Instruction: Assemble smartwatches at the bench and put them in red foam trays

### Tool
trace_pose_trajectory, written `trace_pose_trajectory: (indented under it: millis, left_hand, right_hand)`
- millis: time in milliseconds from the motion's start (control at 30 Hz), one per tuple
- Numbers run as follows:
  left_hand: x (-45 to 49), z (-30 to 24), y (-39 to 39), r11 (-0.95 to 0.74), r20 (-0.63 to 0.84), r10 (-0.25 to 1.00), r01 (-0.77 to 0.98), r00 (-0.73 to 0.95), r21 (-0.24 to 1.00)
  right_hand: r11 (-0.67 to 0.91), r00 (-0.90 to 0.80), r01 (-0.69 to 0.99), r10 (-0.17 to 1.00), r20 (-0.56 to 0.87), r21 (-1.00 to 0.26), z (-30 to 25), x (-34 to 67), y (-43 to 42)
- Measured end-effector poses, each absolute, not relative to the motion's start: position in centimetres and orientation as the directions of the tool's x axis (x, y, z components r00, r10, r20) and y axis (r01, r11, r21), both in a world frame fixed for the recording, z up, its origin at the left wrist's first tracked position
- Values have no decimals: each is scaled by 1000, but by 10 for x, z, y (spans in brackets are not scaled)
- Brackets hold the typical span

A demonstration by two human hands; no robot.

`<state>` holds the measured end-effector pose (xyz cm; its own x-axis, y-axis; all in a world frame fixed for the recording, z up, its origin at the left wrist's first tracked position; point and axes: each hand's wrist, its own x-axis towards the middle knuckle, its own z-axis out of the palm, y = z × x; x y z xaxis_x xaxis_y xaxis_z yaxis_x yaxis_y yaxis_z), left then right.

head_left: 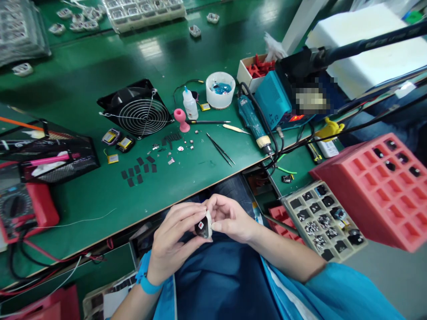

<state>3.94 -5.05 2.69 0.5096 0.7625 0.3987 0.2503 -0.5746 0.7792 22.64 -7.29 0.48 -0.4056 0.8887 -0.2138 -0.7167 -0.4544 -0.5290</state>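
Observation:
In front of my lap, off the table's edge, I hold a small rounded device (202, 228) with a dark face, a pale rim and a small white-and-red square on it. My left hand (178, 231) wraps its fingers and thumb around the dark side. The fingers of my right hand (228, 218) pinch the pale edge from the other side. On the table beyond lie black tweezers (220, 150), several black rectangular pads (137, 169) and small loose parts (180, 148).
A cooling fan (143, 113), a white bottle (190, 104), a white tub (220, 91) and a blue soldering station (278, 100) stand on the green table. At right are a parts tray (305, 214) and a pink foam block (376, 189). A red multimeter (43, 206) sits at left.

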Motion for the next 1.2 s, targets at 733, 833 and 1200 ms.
trace_pose_trajectory:
  millis: [733,833,1200]
  left_hand:
    - [41,26,-48,-579,400,757,245,516,778]
    - [40,25,-48,-578,400,756,242,518,779]
    - [40,24,-47,-563,398,764,224,508,795]
  right_hand:
    - [-424,-412,-720,898,-153,-550,-1,227,-72]
    - [-419,-405,-721,901,-156,-552,-2,227,-71]
    - [-436,-447,-764,889,-96,-476,-1,228,-71]
